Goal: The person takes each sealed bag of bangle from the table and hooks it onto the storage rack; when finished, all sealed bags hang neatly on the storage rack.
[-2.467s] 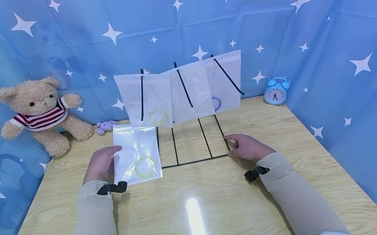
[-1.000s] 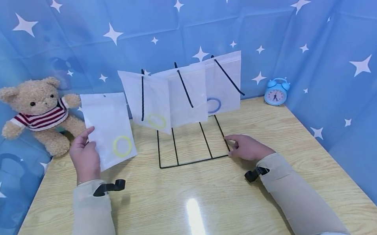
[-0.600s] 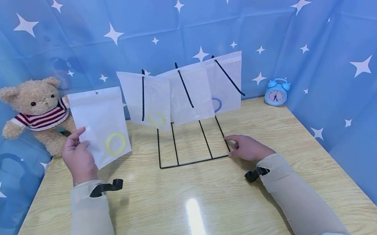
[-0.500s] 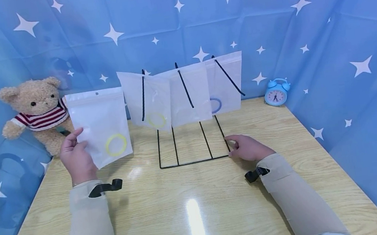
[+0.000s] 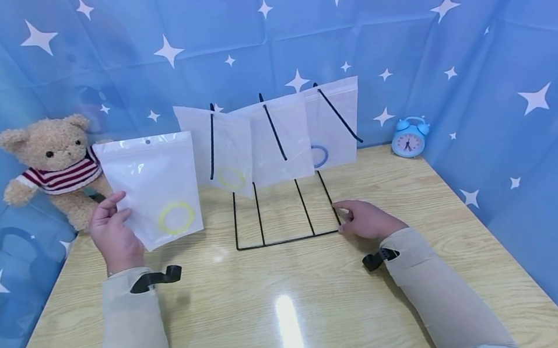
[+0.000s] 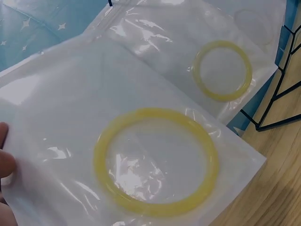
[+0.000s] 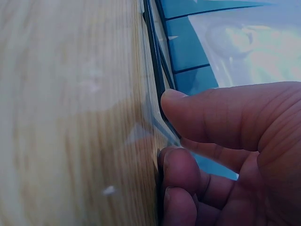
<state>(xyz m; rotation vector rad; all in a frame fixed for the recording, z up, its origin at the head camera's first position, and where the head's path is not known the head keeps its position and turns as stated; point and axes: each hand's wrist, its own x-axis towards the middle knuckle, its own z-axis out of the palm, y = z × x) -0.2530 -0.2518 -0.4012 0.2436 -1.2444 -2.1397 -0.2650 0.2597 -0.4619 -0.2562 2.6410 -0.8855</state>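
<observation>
My left hand (image 5: 116,233) pinches the left edge of a white zip bag (image 5: 144,180), held up off the table beside the bear. A yellow ring (image 6: 155,162) shows inside that bag, and a small hang hole sits in its top strip. With thumb and fingers, my right hand (image 5: 366,218) grips the right side of a black wire rack (image 5: 288,241), low near the table; the right wrist view shows thumb (image 7: 207,113) on the wire. Three similar bags hang on the rack's hooks: a left bag (image 5: 217,147) with a yellow ring, a middle bag (image 5: 279,138), and a right bag (image 5: 338,122) with a blue ring.
A teddy bear (image 5: 57,162) in a striped sweater sits at the back left, partly behind the held bag. A light blue alarm clock (image 5: 408,138) stands at the back right. Behind the wooden table (image 5: 235,321) hangs a blue curtain (image 5: 237,15) with white stars.
My left hand has lifted the bag from beside the rack and carried it left and up, turning it; lately it swung slightly right. The hanging bags swayed. My right hand stayed on the rack.
</observation>
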